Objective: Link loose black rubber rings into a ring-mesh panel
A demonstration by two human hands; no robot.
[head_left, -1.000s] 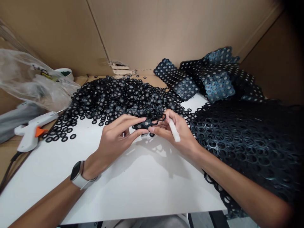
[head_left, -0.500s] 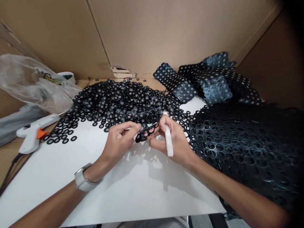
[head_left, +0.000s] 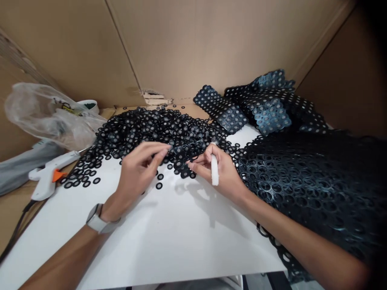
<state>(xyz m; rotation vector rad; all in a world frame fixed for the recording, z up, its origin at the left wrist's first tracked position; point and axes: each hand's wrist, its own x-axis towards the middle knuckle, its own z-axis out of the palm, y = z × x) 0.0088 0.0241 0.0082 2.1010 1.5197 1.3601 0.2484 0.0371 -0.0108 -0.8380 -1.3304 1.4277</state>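
Note:
My left hand point(head_left: 137, 171), with a watch point(head_left: 97, 219) on its wrist, reaches to the front edge of a big pile of loose black rings point(head_left: 151, 129). Its thumb and forefinger are pinched together there; what they grip is hidden. My right hand point(head_left: 222, 171) is closed round a white glue stick point(head_left: 214, 170). Its fingertips touch a small cluster of joined rings point(head_left: 184, 172) lying on the white board point(head_left: 169, 233). A single loose ring point(head_left: 159, 185) lies between my hands.
A large black sheet of joined rings point(head_left: 311, 181) covers the right side under my right forearm. Folded ring sheets point(head_left: 254, 106) lie at the back. A white glue gun point(head_left: 50, 177), a plastic bag point(head_left: 51, 117) and a tape roll point(head_left: 89, 105) sit left. Cardboard walls point(head_left: 193, 44) enclose the space.
The small ring cluster that both hands held up has come down onto the board at the pile's edge. My left hand let it go and moved left to the pile.

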